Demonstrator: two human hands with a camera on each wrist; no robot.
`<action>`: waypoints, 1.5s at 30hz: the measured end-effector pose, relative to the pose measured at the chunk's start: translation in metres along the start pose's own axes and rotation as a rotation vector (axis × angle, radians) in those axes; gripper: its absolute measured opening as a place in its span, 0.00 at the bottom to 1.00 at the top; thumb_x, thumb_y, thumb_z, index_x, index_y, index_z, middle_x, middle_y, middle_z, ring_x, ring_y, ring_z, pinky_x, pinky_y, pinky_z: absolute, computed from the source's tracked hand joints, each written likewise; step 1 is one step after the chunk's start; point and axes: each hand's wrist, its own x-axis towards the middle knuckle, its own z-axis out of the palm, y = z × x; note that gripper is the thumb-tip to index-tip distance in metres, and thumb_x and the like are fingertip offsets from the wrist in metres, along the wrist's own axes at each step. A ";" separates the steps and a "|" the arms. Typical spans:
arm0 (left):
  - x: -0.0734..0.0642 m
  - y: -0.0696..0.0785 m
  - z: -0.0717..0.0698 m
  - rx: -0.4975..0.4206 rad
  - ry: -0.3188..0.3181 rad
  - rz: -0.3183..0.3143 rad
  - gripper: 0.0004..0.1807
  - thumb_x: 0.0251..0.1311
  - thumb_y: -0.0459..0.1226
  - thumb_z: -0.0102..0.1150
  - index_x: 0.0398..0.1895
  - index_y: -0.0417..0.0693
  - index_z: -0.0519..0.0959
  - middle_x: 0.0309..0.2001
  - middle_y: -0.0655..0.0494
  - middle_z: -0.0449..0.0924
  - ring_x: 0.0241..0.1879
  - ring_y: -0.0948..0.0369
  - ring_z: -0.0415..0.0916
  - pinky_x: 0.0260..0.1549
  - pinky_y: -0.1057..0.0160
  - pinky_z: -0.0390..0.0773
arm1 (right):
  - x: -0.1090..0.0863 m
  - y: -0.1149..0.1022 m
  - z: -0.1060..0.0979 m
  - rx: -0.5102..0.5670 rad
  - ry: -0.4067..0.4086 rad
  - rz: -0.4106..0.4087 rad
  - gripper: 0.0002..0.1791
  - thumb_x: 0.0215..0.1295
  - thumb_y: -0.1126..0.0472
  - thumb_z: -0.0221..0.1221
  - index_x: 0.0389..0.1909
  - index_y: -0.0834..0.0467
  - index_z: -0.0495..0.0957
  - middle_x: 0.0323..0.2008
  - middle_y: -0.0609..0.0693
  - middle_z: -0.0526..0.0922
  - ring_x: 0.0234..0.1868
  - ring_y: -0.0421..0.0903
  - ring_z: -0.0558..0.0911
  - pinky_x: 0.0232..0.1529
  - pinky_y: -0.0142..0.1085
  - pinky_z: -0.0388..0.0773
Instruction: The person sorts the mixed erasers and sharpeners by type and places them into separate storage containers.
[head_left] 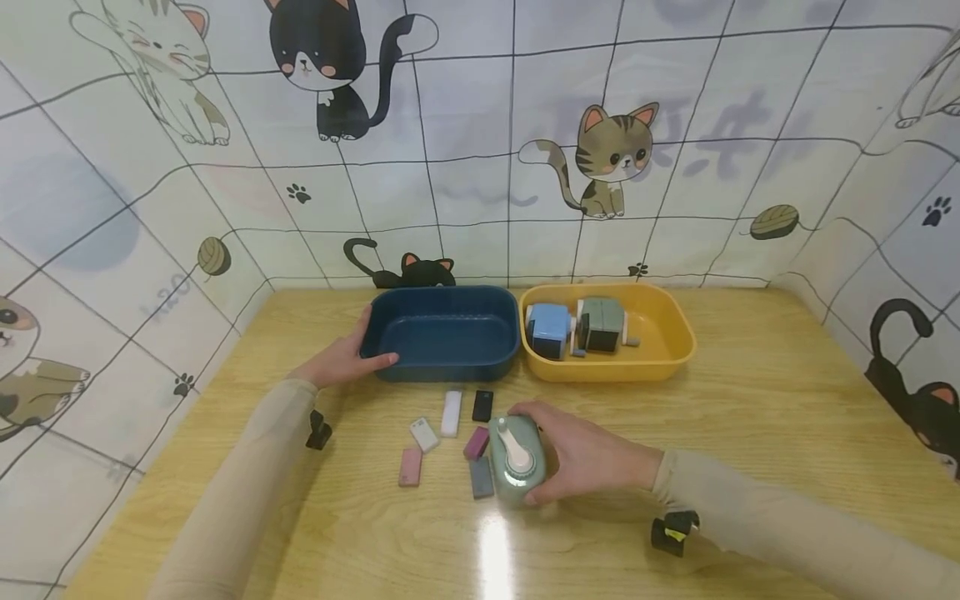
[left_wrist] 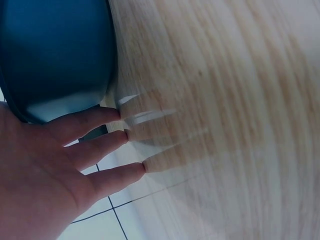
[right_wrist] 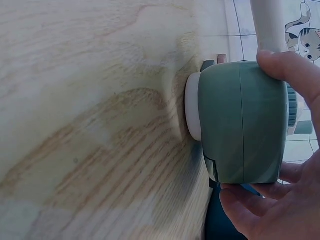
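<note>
My right hand (head_left: 577,454) grips a green hand-crank pencil sharpener (head_left: 508,475), thumb on one side and fingers on the other. Its pale crank handle points up in the head view; the right wrist view shows the rounded green body (right_wrist: 245,125) and a white round base. My left hand (head_left: 343,358) lies at the left end of a dark blue bin (head_left: 446,372), thumb over its rim. In the left wrist view the fingers (left_wrist: 107,177) are straight, beside the bin's wall. Left of the sharpener lie several small blocks, among them a grey block (head_left: 482,478) and a maroon block (head_left: 476,442).
A yellow bin (head_left: 660,367) stands against the blue one, holding a blue pencil sharpener (head_left: 550,325) and a dark green pencil sharpener (head_left: 602,323). White (head_left: 451,414), black (head_left: 483,406) and pink (head_left: 410,467) blocks lie on the wooden table. A cat-printed wall covering rises behind.
</note>
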 end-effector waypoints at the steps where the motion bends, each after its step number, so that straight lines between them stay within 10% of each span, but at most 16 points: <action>1: 0.001 0.000 0.000 0.002 0.000 0.002 0.62 0.59 0.64 0.54 0.75 0.47 0.24 0.74 0.32 0.38 0.69 0.36 0.49 0.64 0.40 0.54 | 0.000 0.000 0.000 -0.008 0.005 0.002 0.53 0.38 0.46 0.77 0.66 0.58 0.62 0.58 0.47 0.72 0.57 0.44 0.72 0.59 0.46 0.69; 18: -0.001 -0.003 0.000 -0.003 -0.008 -0.004 0.62 0.59 0.64 0.55 0.75 0.46 0.24 0.74 0.33 0.37 0.69 0.36 0.49 0.65 0.41 0.54 | -0.002 -0.004 -0.008 -0.077 0.047 0.028 0.55 0.38 0.45 0.76 0.67 0.59 0.61 0.59 0.49 0.72 0.59 0.47 0.72 0.59 0.48 0.69; 45: 0.002 -0.001 -0.001 0.010 -0.010 -0.010 0.63 0.58 0.66 0.53 0.75 0.47 0.23 0.74 0.34 0.35 0.70 0.37 0.47 0.65 0.41 0.53 | -0.009 -0.007 -0.073 -0.080 0.208 0.062 0.55 0.38 0.49 0.79 0.67 0.61 0.60 0.59 0.53 0.71 0.55 0.50 0.74 0.55 0.49 0.73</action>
